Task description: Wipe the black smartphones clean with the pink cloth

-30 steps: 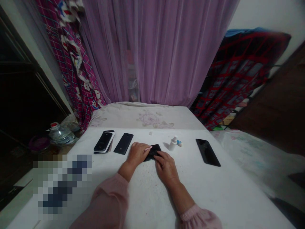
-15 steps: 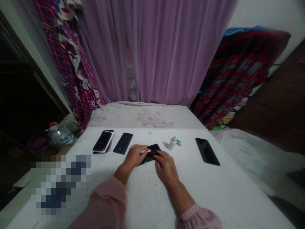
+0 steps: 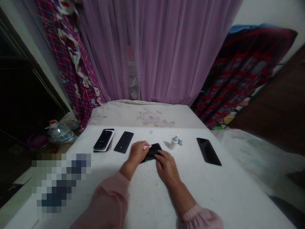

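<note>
Since the frame half a second ago, the left hand (image 3: 138, 152) has slid a little across the phone under the hands (image 3: 153, 152), toward the table's far edge; the right hand (image 3: 168, 165) stays at that phone's right side. The phone is black and lies flat, near the middle of the white-covered table (image 3: 226, 197).

The left hand's fingers are curled together, clamped on a small pink piece (image 3: 147, 147) that shows past the fingertips, over the phone. The right hand's fingers are bent, their tips touching the phone; whether they also grip its edge cannot be told.

Toward the table's left edge is one stack of phones (image 3: 103, 140), at least two, a white-edged one with a dark face on top; the exact number is hidden. Between it and the left hand lies one dark phone (image 3: 124, 142), and near the right edge one black phone (image 3: 209, 151). Beyond the right hand stands one white bottle (image 3: 174, 142), with one small blue-and-white item (image 3: 180, 142) just beside it. One small pale square (image 3: 151, 132) lies nearer the far edge, before a flowered cloth (image 3: 150, 117).
</note>
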Action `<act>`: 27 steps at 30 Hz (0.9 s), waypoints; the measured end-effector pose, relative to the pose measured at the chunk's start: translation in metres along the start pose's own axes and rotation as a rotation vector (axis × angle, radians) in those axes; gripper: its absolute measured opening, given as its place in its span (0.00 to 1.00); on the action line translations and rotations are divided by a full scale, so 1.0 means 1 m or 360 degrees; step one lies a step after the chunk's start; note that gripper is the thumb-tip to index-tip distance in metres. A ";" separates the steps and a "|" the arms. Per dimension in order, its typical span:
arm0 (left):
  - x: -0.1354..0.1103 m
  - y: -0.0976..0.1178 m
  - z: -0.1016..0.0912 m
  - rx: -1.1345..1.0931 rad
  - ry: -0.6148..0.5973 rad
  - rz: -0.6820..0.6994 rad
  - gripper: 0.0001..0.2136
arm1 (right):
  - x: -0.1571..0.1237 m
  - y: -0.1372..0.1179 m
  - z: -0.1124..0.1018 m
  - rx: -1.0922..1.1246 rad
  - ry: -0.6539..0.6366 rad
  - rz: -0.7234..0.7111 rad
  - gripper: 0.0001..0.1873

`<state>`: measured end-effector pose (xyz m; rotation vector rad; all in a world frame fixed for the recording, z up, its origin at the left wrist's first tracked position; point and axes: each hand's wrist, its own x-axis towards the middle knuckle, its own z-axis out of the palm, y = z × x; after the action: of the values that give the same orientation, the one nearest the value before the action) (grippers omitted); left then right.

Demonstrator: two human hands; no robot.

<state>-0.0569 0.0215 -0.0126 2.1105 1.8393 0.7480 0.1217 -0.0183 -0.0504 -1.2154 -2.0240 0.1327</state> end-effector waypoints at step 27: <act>-0.006 -0.013 0.000 -0.0282 0.0025 0.0119 0.04 | 0.001 -0.001 0.000 -0.0003 0.0031 -0.0014 0.16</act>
<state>-0.0689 0.0184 -0.0202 2.0748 1.6428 0.9116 0.1209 -0.0179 -0.0502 -1.2043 -2.0129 0.1138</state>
